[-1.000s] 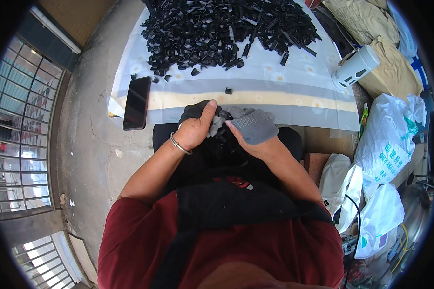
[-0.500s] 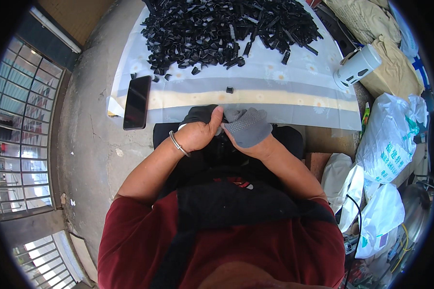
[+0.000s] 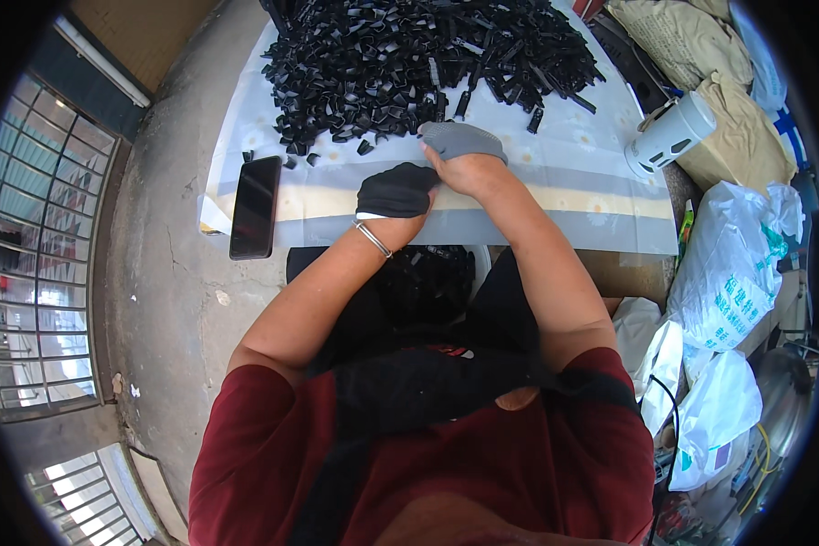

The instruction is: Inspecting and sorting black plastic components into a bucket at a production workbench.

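My left hand [image 3: 396, 193], in a black glove with a bracelet at the wrist, is over the table's near edge. Its fingers are curled closed; whatever they hold is hidden. Ahead and to the right, my right hand [image 3: 464, 144] in a grey dotted glove reaches to the near edge of a heap of small black plastic pieces [image 3: 364, 82]. Its fingers and thumb are bent together, with their grip hidden under the glove. Below the hands, between my knees, a pale-rimmed container [image 3: 484, 264] holds more black pieces [image 3: 428, 278].
A black phone [image 3: 256, 207] lies at the left edge of the cloth-covered table [image 3: 564, 196]. At the right stands a white tumbler [image 3: 672, 134], tilted in view. White plastic bags [image 3: 723, 273] and brown sacks [image 3: 733, 127] crowd the right side. A barred window [image 3: 45, 255] is on the left.
Both hands have moved forward from my lap over the table, the right one farther, up to the heap. They have drawn apart, uncovering the container. The lone black piece on the table no longer shows.
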A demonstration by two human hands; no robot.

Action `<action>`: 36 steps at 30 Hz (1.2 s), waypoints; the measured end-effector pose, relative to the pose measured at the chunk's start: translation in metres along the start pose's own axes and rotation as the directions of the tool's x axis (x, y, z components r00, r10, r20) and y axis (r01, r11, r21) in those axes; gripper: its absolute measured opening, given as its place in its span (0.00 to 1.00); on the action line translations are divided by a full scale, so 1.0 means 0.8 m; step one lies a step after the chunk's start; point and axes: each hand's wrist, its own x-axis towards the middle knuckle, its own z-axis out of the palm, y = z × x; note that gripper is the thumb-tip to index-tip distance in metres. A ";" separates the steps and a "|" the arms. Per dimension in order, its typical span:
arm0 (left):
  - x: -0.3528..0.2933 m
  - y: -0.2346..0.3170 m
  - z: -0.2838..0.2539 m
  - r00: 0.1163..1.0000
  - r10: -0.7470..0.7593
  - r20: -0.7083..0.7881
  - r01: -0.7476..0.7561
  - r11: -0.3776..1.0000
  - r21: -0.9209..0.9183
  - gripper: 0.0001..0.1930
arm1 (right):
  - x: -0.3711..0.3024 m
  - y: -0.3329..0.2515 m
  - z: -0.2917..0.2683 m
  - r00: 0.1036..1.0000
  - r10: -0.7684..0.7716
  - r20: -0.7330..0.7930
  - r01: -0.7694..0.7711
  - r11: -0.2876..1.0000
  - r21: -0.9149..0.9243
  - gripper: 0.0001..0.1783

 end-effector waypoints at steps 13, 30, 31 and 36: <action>-0.029 -0.026 -0.027 0.969 -0.239 0.055 0.245 0.937 -0.250 0.15 | -0.018 -0.008 -0.005 0.995 0.077 -0.060 -0.081 0.994 -0.071 0.19; -0.041 -0.025 -0.027 0.984 -0.179 0.013 0.176 0.953 -0.247 0.14 | -0.048 0.002 -0.018 0.998 0.045 0.045 -0.040 0.994 -0.099 0.17; -0.042 -0.025 -0.026 0.984 -0.177 0.014 0.175 0.953 -0.249 0.14 | -0.051 0.007 -0.017 0.998 0.059 0.009 -0.058 0.991 -0.117 0.16; -0.045 -0.024 -0.023 0.987 -0.151 -0.056 0.133 0.960 -0.246 0.13 | -0.072 0.029 -0.034 0.993 0.100 -0.058 -0.107 0.985 -0.137 0.14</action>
